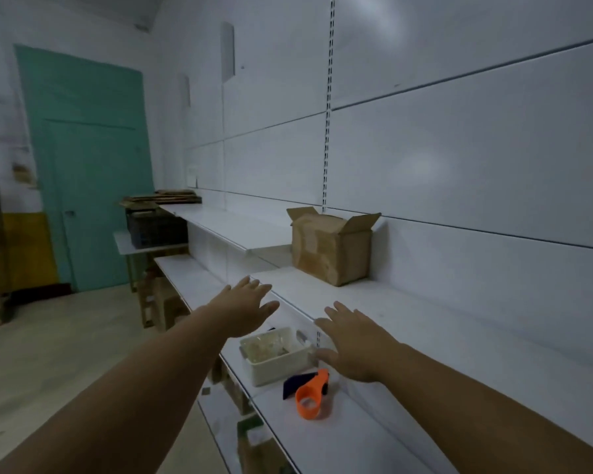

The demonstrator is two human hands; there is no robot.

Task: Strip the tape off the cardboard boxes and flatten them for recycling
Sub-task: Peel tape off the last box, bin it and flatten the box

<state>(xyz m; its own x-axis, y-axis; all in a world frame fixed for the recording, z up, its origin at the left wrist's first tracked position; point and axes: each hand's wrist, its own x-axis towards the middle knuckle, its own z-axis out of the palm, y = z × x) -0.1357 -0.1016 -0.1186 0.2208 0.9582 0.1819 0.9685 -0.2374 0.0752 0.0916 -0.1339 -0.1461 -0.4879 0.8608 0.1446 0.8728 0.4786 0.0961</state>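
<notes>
On the white shelf [425, 323] an upright cardboard box [331, 248] gapes upward; left hand [250, 307] and right hand [351, 343] splayed, grip released.

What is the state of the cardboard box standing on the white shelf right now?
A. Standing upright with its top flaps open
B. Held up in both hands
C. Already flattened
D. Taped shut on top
A: the cardboard box stands upright on the white shelf with its top flaps spread open, while the left hand and right hand reach toward it, both empty.
</notes>
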